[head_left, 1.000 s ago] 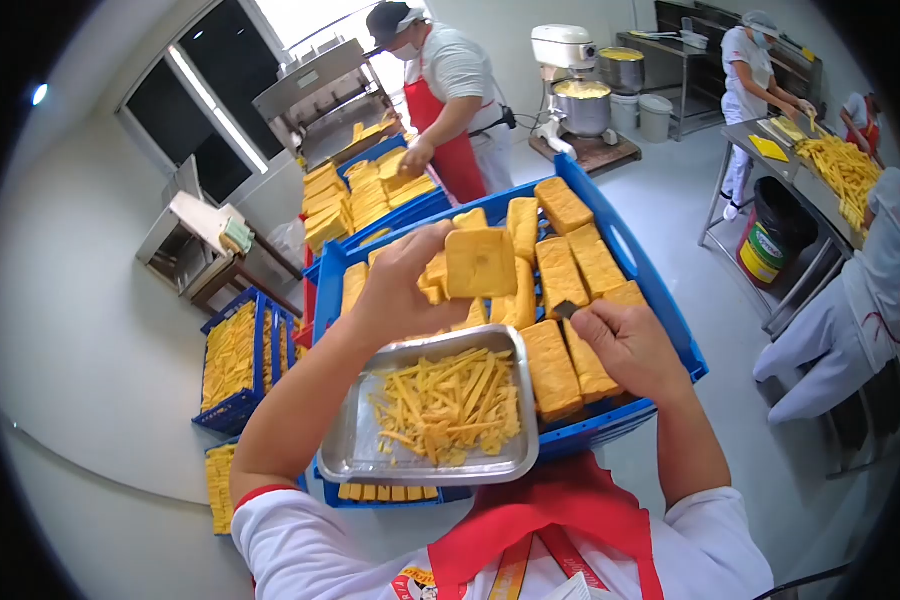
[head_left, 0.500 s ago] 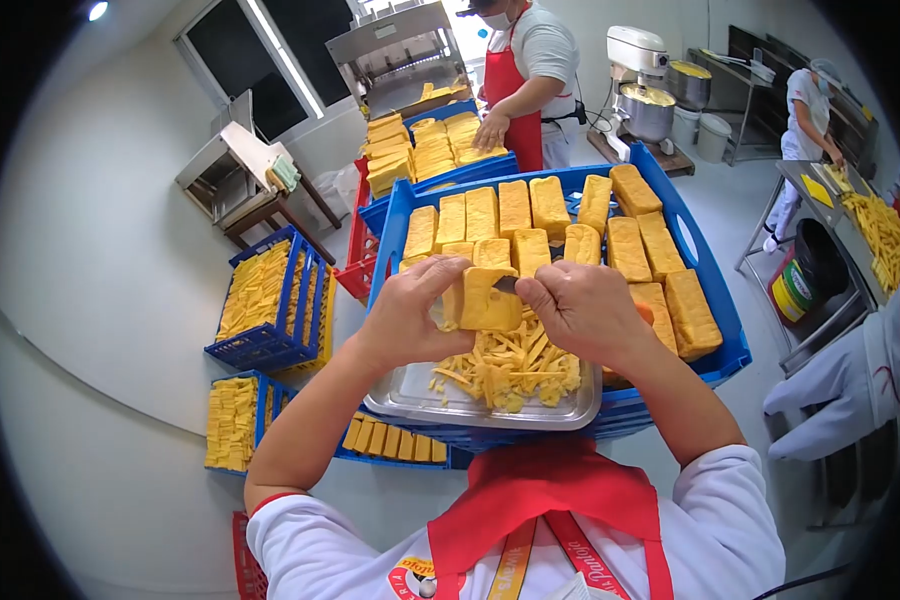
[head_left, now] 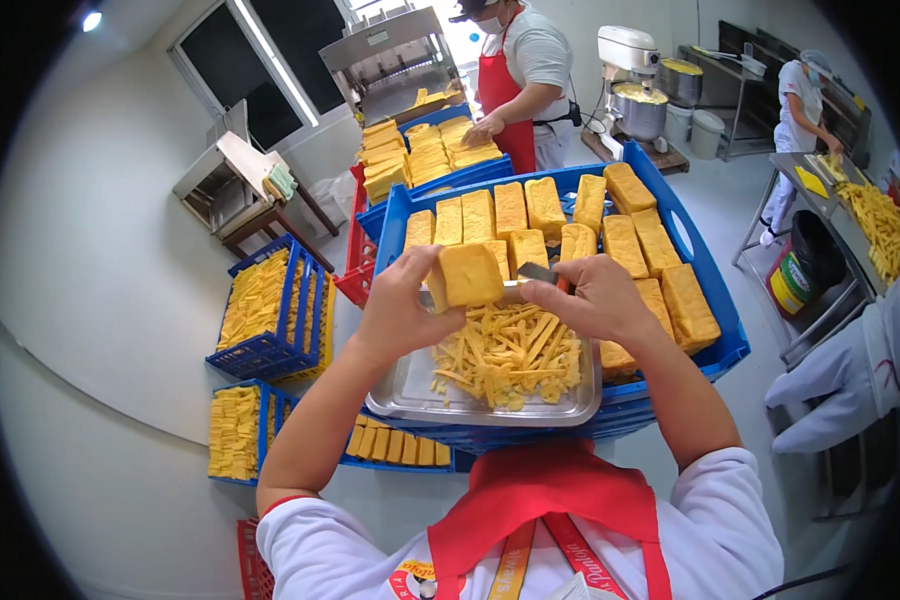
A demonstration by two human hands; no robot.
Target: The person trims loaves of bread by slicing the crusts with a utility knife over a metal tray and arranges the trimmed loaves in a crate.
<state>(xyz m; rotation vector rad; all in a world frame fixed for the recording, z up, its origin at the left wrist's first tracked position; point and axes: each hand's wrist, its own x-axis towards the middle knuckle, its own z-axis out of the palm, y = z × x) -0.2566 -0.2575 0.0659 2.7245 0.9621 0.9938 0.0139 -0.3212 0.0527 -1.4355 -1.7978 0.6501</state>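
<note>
Bread loaf (head_left: 472,275) is held up over the far side of the metal tray (head_left: 400,388), its block shape slightly tilted. The left hand (head_left: 405,302) grips the loaf from its outer side, fingers behind and thumb below; this grip probably leaves the side facing the knife (head_left: 537,272) free. The right hand (head_left: 600,300) is closed around the knife's orange handle, above the far right corner of the tray, with the thumb forward, presumably for blade control. The blade points toward the loaf and stands just beside it, apart from its surface. Cut strips (head_left: 510,350) and crumbs lie heaped in the tray; its position below the hands appears suited to catching falling pieces. Beyond and to the right of the tray, further loaves (head_left: 692,305) stand close together in the blue crate (head_left: 735,345), likely for easy reach. The tray's support is hidden from view.
</note>
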